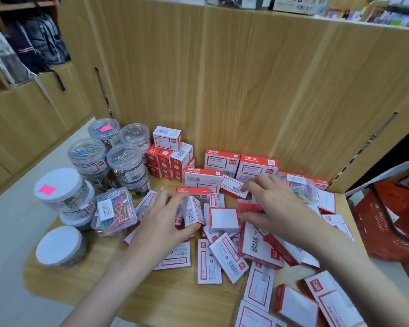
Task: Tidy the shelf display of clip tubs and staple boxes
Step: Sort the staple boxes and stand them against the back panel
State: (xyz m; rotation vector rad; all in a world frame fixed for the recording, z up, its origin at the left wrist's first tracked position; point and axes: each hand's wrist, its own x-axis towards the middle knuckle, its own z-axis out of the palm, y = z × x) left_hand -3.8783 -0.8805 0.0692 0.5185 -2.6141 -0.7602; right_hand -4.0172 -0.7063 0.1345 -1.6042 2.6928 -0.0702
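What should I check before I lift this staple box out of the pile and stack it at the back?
1. Left hand grips the small staple box: ok.
2. Right hand free to help: cannot tell, fingers lie among loose boxes.
3. Back stacks square: not ok, top box sits askew.
4. Loose staple boxes sorted: not ok, scattered.
5. Clip tubs upright, stacked: ok.

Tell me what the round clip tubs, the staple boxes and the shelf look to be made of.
Clip tubs: clear glossy plastic, likely; the clips show through the walls and the lids catch glare.
Staple boxes: printed card, it seems; matte red-and-white faces, sharp folded edges.
Shelf: wood-grain board, perhaps laminate rather than solid wood; pale streaked grain, smooth flat surface.
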